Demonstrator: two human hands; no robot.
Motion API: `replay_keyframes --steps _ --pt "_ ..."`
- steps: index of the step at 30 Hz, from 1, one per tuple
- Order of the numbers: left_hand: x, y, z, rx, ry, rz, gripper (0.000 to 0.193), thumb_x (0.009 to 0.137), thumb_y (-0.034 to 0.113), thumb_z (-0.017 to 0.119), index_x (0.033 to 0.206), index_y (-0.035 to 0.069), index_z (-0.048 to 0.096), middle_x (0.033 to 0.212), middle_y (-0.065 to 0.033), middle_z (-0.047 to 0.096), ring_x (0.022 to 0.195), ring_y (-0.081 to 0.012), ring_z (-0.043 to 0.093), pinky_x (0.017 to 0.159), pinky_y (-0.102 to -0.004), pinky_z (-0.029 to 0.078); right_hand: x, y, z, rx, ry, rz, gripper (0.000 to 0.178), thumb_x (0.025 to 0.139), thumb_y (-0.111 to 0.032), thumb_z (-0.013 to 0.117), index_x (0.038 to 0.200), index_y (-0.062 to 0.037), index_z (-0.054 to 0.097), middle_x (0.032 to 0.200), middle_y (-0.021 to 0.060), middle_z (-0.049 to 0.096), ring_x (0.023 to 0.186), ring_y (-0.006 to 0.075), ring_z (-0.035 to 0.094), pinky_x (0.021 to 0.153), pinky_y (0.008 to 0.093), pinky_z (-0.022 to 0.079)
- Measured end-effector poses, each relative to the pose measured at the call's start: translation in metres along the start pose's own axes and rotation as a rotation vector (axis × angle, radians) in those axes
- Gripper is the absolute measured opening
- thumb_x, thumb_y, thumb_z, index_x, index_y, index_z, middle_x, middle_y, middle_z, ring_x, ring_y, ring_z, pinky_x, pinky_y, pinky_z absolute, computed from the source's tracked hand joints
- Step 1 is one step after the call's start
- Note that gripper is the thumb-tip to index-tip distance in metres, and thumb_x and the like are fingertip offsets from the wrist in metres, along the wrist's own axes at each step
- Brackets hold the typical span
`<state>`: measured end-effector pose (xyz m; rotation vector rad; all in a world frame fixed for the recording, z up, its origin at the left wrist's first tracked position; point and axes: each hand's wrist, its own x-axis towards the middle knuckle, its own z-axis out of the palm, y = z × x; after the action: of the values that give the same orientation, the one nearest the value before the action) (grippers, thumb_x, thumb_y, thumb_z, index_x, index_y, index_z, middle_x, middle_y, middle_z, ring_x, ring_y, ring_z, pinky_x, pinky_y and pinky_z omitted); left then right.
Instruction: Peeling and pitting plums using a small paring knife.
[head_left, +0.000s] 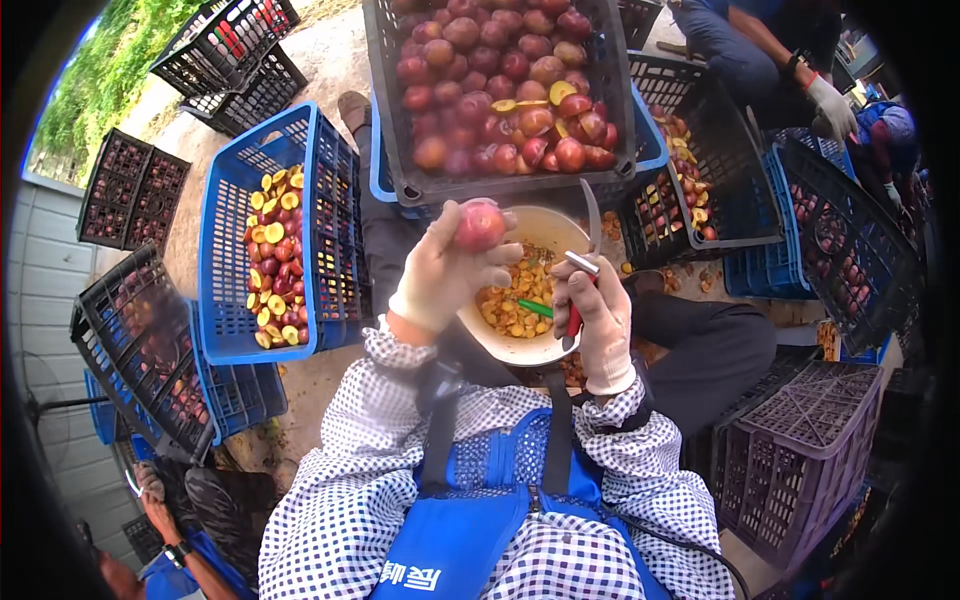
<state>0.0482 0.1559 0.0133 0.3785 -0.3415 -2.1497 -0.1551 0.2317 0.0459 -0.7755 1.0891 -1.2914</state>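
Over a white bucket (505, 348), my left hand (440, 270) in a pale glove holds a whole red plum (480, 225) between thumb and fingers. In my right hand (605, 325), also gloved, is a curved knife (592, 215) with a red handle, its blade pointing up and away from me. Inside the bucket lie yellowish plum scraps (510, 310) and a green-handled tool (535, 307), whose other end I cannot make out. Just beyond my hands, a tilted black crate (500, 188) holds whole plums (460, 35) and some cut ones (560, 105).
A blue crate (335, 190) of cut plums stands on the left, with black crates (135, 185) beyond. At right are another black crate (735, 205) with cut plums and a purple crate (800, 470). Co-workers' hands (830, 108) show at upper right and a person (190, 560) at lower left.
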Motion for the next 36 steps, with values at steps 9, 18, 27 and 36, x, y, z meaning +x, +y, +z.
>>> replay_keyframes --steps 9,18,27,36 --pt "-0.044 -0.047 0.033 0.644 0.229 0.278 0.043 0.103 0.040 0.041 0.125 0.006 0.053 0.092 -0.0069 0.062 0.059 -0.0112 0.050 0.052 -0.0221 0.040 -0.022 0.002 0.038 -0.568 -0.117 -0.336 0.024 0.096 -0.024 0.066 0.088 -0.0037 0.057 0.069 0.0116 0.065 0.060 0.0259 0.066 0.056 0.0352 0.050" --pt "-0.057 -0.062 0.010 1.053 0.294 0.292 0.031 0.099 0.033 0.043 0.108 0.008 0.059 0.078 -0.0008 0.058 0.046 -0.0034 0.036 0.040 -0.0196 0.024 -0.039 0.030 0.031 -1.021 0.024 -0.464 0.027 0.091 -0.027 0.071 0.090 -0.0047 0.056 0.072 0.0166 0.067 0.066 0.0349 0.068 0.057 0.0425 0.052" --pt "-0.070 -0.060 0.021 0.474 0.586 -0.161 0.031 0.098 0.041 0.047 0.094 0.013 0.057 0.065 0.0041 0.050 0.040 -0.0043 0.031 0.038 -0.0211 0.021 -0.036 0.061 0.019 -1.051 -0.134 -0.184 0.032 0.093 -0.031 0.068 0.092 -0.0026 0.054 0.080 0.0207 0.065 0.077 0.0420 0.066 0.068 0.0483 0.052" --pt "-0.051 -0.053 0.020 0.180 0.247 0.198 0.045 0.098 0.042 0.052 0.119 0.002 0.058 0.098 -0.0078 0.062 0.075 -0.0140 0.057 0.069 -0.0276 0.049 -0.057 0.003 0.019 0.193 -0.393 0.247 0.025 0.103 -0.028 0.054 0.104 -0.0047 0.061 0.079 0.0014 0.058 0.061 0.0112 0.053 0.055 0.0246 0.044"
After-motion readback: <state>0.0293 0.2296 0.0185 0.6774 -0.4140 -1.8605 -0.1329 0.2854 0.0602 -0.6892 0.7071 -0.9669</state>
